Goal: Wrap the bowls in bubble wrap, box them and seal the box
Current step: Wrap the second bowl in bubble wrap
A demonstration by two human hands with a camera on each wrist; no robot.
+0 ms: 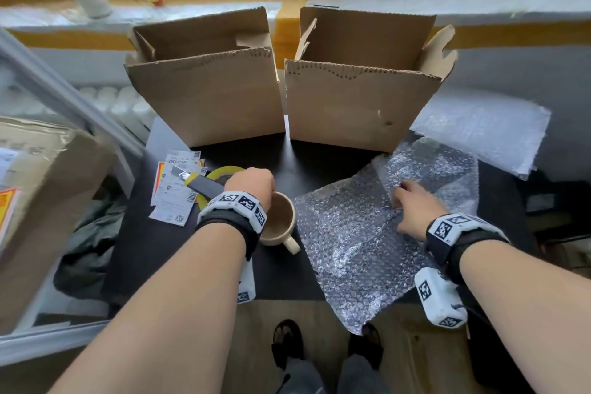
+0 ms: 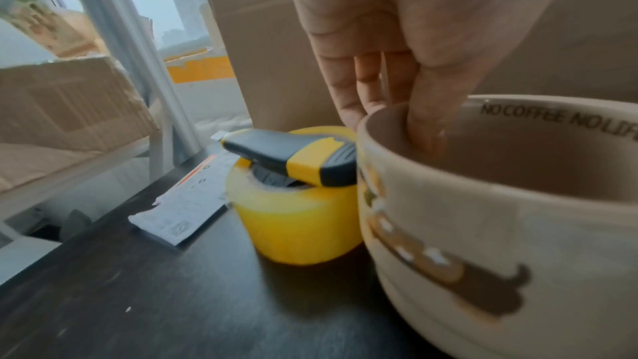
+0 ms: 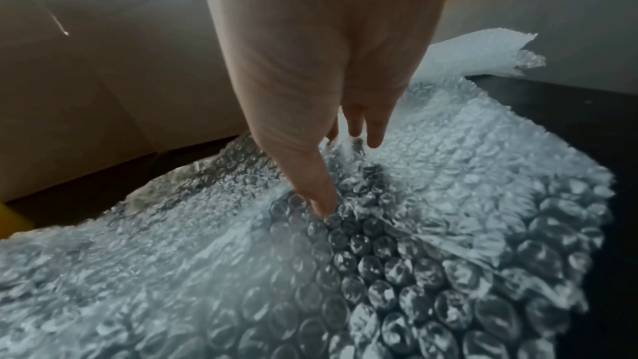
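Observation:
A beige bowl (image 1: 281,217) with a side handle stands on the dark table (image 1: 160,249). My left hand (image 1: 252,182) pinches its far rim. In the left wrist view the thumb is inside the bowl (image 2: 500,228) and the fingers are outside it, at my left hand (image 2: 390,119). A sheet of bubble wrap (image 1: 351,233) lies to the right of the bowl, its far part folded over. My right hand (image 1: 412,205) pinches a raised fold of the bubble wrap (image 3: 414,255) between thumb and fingers, seen close at my right hand (image 3: 340,168). Two open cardboard boxes (image 1: 208,99) (image 1: 361,105) stand behind.
A yellow tape roll (image 1: 220,171) with a black and yellow utility knife (image 1: 198,182) across it sits just left of the bowl, beside paper labels (image 1: 172,195). More bubble wrap sheets (image 1: 486,131) lie at the far right. A large carton (image 1: 38,201) stands off the table's left.

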